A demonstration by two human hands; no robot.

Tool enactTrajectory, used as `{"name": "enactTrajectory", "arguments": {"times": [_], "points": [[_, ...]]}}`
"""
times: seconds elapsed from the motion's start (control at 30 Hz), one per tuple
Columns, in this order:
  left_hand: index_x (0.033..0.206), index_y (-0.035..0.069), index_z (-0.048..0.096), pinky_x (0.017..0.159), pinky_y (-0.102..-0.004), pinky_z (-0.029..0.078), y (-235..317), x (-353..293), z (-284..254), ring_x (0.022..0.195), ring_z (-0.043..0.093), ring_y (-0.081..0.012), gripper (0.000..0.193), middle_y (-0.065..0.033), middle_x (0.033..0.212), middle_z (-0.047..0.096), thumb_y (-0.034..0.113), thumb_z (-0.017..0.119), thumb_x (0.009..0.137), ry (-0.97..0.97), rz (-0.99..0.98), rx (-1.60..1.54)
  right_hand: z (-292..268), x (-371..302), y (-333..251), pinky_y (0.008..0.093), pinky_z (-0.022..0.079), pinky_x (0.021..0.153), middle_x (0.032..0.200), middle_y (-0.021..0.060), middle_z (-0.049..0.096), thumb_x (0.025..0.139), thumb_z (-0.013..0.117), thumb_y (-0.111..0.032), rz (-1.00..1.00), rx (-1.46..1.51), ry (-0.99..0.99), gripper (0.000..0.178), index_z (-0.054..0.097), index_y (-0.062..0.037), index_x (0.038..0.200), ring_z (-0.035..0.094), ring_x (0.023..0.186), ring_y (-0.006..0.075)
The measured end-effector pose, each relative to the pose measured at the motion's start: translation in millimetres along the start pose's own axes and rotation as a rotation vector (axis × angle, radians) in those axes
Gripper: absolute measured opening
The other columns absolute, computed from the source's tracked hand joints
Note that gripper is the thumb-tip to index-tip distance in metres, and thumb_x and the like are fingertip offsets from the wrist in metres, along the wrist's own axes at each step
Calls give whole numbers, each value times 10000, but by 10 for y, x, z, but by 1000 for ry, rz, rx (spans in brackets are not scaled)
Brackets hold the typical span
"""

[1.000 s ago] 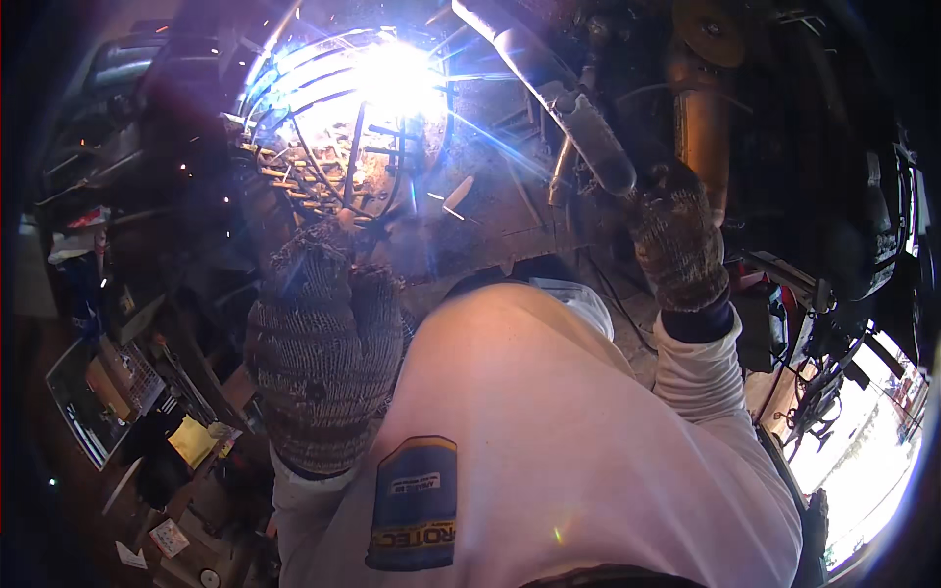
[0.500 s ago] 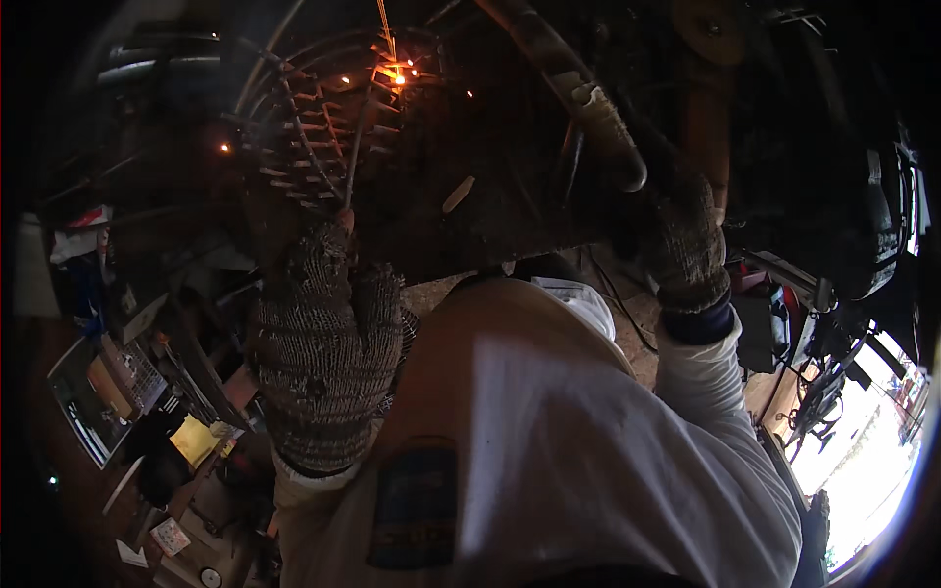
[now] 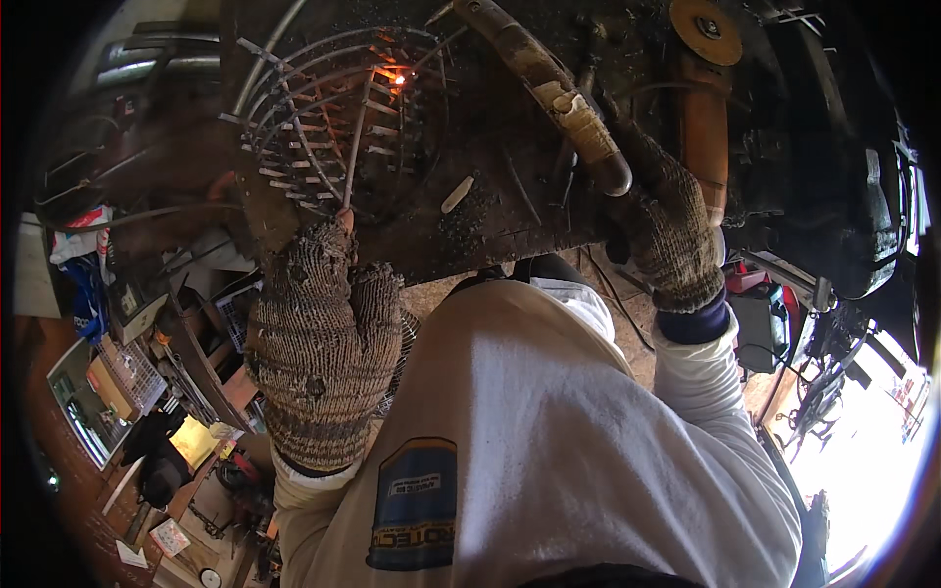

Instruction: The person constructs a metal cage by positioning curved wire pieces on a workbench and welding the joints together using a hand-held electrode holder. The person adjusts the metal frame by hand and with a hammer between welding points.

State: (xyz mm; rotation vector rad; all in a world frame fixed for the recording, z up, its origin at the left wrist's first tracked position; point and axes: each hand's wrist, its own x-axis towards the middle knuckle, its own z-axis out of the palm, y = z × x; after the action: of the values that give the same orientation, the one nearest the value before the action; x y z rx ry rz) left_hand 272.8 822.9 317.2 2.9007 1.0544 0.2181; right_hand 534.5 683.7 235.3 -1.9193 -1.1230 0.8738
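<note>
On a dark metal work surface [image 3: 480, 220] at the upper left lies a round frame of thin curved metal rods [image 3: 294, 118] with many short crosspieces. One spot on it glows orange. My left hand [image 3: 319, 333], in a worn knitted glove, pinches the near end of a straight metal rod [image 3: 358, 147] that reaches up toward the glow. My right hand [image 3: 676, 230], gloved too, is closed about a long welding electrode holder [image 3: 559, 93] with a taped handle; its fingers are partly hidden. From the holder's far end a thin electrode [image 3: 436, 51] slants down toward the glow.
An angle grinder [image 3: 706, 137] with a tan disc lies right of my right hand. A small pale chip [image 3: 457, 194] rests between my hands. Cluttered shelves and tools fill the lower left. A black cable [image 3: 622, 304] runs over the floor, and bright daylight enters at the right.
The flying sparks are gone and the bright point has dimmed to a small glow. The whole picture is lighter. Both hands have stayed nearly in place.
</note>
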Motion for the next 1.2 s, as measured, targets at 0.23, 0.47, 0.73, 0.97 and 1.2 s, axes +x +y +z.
{"name": "enactTrajectory", "arguments": {"times": [0.23, 0.47, 0.73, 0.97, 1.2], "points": [[1215, 88, 677, 804, -367, 570, 49, 60, -7, 872, 698, -273, 376, -117, 1057, 698, 127, 703, 842, -4, -17, -58, 19, -12, -163, 329, 570, 886, 1205, 171, 679, 880, 686, -94, 210, 362, 30, 615, 464, -14, 1449, 685, 1063, 227], [1225, 82, 669, 807, -375, 571, 43, 25, -29, 886, 702, -276, 396, -121, 1067, 701, 130, 713, 834, 2, 10, 9, 74, -176, 109, 401, 538, 870, 1121, 107, 653, 971, 593, -182, -195, -593, 54, 345, 616, -112, 1308, 642, 1015, 267], [1236, 74, 660, 811, -385, 571, 25, 30, -9, 902, 705, -280, 420, -127, 1079, 705, 134, 724, 825, -2, 16, 13, 74, -218, 419, 390, 541, 868, 1167, 133, 625, 962, 605, -197, -479, -898, 247, 342, 598, -116, 1295, 629, 1051, 256], [1245, 67, 652, 814, -394, 572, 59, 23, -18, 916, 709, -284, 442, -132, 1090, 708, 138, 733, 817, 13, 19, 42, -8, 17, -141, 381, 576, 793, 1155, 160, 658, 877, 715, -178, -103, 12, 183, 438, 615, -9, 1269, 697, 909, 233], [1255, 60, 644, 818, -403, 572, 42, 29, -41, 930, 712, -287, 464, -136, 1100, 711, 141, 742, 809, 18, 40, 56, 41, -1, -23, 351, 547, 917, 1273, 196, 636, 946, 629, -234, -55, 176, 82, 584, 448, 19, 1440, 665, 1098, 244]]}}
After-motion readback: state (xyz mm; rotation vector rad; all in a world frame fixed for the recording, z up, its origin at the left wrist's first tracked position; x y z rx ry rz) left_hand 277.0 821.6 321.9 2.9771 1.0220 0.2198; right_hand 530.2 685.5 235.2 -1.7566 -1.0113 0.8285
